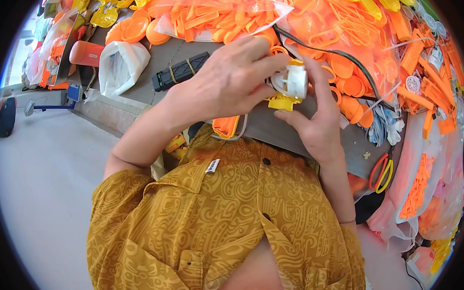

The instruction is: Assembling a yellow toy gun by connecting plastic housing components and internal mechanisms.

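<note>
Both hands meet above the grey worktop (142, 88) around a small plastic part (295, 81), a white round piece joined to yellow pieces at its top and bottom. My left hand (229, 76) comes from the left, its fingers curled and pinching the part's left side. On the other side my right hand (319, 122) wraps it, thumb at the yellow lower edge and fingers behind the white piece. The right fingertips are partly hidden. Below the left hand, an orange plastic piece (226, 126) with a pale cord lies at the worktop's near edge.
Heaped orange plastic parts (211, 21) cover the far side. A black ribbed block (181, 70) and a white bag (123, 64) lie to the left. Scissors with red and yellow handles (384, 173) rest at the right edge. A black cable (347, 57) crosses the orange pieces.
</note>
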Available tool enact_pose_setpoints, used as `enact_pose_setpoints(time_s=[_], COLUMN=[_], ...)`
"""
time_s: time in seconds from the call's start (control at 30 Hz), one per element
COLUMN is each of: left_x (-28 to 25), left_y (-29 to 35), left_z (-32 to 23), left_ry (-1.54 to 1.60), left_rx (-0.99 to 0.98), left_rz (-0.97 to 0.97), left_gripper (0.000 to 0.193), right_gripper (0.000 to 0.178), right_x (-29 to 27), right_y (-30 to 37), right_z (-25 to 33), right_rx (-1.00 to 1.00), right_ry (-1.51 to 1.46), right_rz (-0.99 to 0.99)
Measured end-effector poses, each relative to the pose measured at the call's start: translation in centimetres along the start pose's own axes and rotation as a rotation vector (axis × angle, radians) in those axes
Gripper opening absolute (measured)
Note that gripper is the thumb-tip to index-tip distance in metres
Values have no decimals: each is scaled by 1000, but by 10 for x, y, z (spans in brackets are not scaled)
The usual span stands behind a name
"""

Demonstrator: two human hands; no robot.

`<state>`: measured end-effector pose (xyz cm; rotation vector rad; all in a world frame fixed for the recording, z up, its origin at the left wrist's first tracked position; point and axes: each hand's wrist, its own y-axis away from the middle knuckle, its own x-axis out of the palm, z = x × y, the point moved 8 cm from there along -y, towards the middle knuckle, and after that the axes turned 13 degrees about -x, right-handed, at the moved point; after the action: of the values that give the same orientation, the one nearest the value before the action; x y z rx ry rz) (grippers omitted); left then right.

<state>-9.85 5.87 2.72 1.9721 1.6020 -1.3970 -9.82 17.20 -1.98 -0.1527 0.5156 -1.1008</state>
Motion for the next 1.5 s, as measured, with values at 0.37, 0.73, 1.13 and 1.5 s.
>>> enact_pose_setpoints(time_s=[0.37,0.73,1.13,1.5], left_x=[33,1,20,17], left_y=[0,25,51,83], left_z=[6,3,7,-21], left_ry=[-85,-33,-107,321], left_rx=[99,17,-47,-365], left_rz=[-96,-158,-227,116], left_gripper=[29,37,32,18], right_gripper=[59,38,19,24], right_x=[-6,84,43,33], right_y=[29,60,71,89], right_z=[13,27,26,17], right_rx=[-224,-137,-36,-99], right_ry=[634,291,170,29], right_rz=[-253,547,293,327])
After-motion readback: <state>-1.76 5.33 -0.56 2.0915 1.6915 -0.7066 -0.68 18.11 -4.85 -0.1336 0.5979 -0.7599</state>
